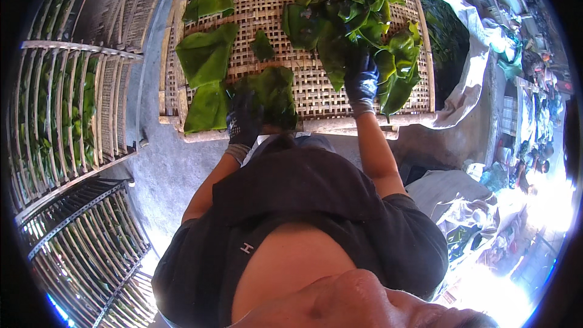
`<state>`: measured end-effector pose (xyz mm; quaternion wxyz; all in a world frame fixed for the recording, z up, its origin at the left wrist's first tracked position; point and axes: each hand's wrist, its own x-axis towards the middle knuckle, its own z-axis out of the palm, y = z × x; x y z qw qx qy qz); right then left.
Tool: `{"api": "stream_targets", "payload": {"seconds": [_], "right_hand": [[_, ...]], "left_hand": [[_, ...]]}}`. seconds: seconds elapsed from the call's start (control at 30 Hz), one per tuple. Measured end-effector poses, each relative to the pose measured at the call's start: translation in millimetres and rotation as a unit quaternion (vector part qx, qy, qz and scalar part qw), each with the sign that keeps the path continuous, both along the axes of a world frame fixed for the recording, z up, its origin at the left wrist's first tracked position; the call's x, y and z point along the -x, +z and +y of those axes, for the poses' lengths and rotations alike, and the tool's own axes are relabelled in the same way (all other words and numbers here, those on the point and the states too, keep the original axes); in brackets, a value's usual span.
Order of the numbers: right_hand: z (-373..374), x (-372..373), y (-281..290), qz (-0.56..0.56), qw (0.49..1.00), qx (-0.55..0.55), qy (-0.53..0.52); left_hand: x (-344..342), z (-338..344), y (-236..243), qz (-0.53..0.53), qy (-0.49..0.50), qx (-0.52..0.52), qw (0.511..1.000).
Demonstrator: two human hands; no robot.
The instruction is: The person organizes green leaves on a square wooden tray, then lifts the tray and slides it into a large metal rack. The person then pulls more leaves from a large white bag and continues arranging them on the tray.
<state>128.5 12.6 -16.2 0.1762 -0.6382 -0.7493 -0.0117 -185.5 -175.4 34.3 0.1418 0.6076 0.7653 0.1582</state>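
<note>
On the woven tray (267,9), the gloved left hand (244,120) presses flat on a leaf (276,94) at its near edge, while the gloved right hand (361,80) clutches the heaped leaves (349,15).

Woven bamboo tray (267,9): flat green leaves (205,54) at left, a heaped leaf pile (352,18) at right.

A big pale sack (470,79) of green leaves stands right of the tray (267,6)

Dark gloves with grey cuffs — black short-sleeved shirt, small white mark.
</note>
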Motion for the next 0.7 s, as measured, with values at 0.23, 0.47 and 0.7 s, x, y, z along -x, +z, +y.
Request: {"api": "stream_targets", "payload": {"seconds": [0.23,0.47,0.7], "right_hand": [[40.4,-92.6,-2.4,0.575,0.79,0.209,0.031],[23.3,-85.1,49.7,0.108,0.959,-0.032,0.261],[-5.2,-91.2,22.9,0.535,0.793,0.194,0.219]], "left_hand": [[-55.4,49.8,11.7,-0.255,-0.088,-0.105,0.957],[-162.3,174.2,-51.9,-0.678,-0.194,0.101,0.702],[-185.9,187.5,45.4,-0.623,-0.168,0.137,0.751]]}}
